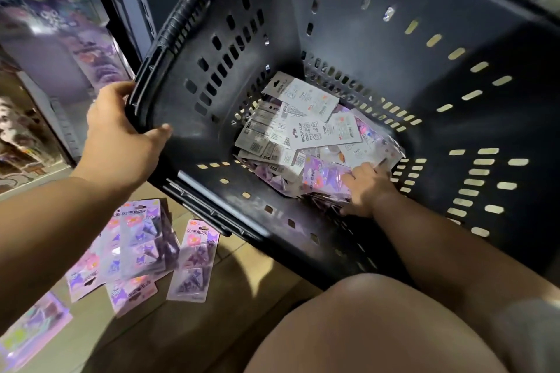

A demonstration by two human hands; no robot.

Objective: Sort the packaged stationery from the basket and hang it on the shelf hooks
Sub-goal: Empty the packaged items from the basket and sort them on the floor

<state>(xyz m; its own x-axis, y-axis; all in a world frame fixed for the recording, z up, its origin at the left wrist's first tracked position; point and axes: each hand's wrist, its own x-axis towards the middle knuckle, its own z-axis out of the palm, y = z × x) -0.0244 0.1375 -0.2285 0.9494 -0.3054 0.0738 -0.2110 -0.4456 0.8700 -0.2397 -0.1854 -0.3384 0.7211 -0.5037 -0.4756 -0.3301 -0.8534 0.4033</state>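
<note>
The packaged stationery (309,130) lies in a loose pile at the bottom of the black plastic basket with slotted walls (394,24). Most of these flat packs show their white printed backs, and one reads "BINDER CLIP". At the near edge of the pile there is a glossy purple pack with a cartoon picture (324,174).

Your right hand (368,191) is inside the basket, and its fingers lie on the purple pack and on the white cards beside it. I cannot tell if the fingers pinch a pack or only touch it.

Your left hand (121,136) grips the left rim of the basket, with the thumb on the inner side and the fingers curled round the outer side. The basket is tilted, with its opening turned toward you.

Outside the basket, below its left rim, more purple packs (142,242) lie overlapping on the tiled floor (242,266). Left of the basket stands a shelf with purple boxes (60,33). Your bare knee (378,327) is just in front of the basket.
</note>
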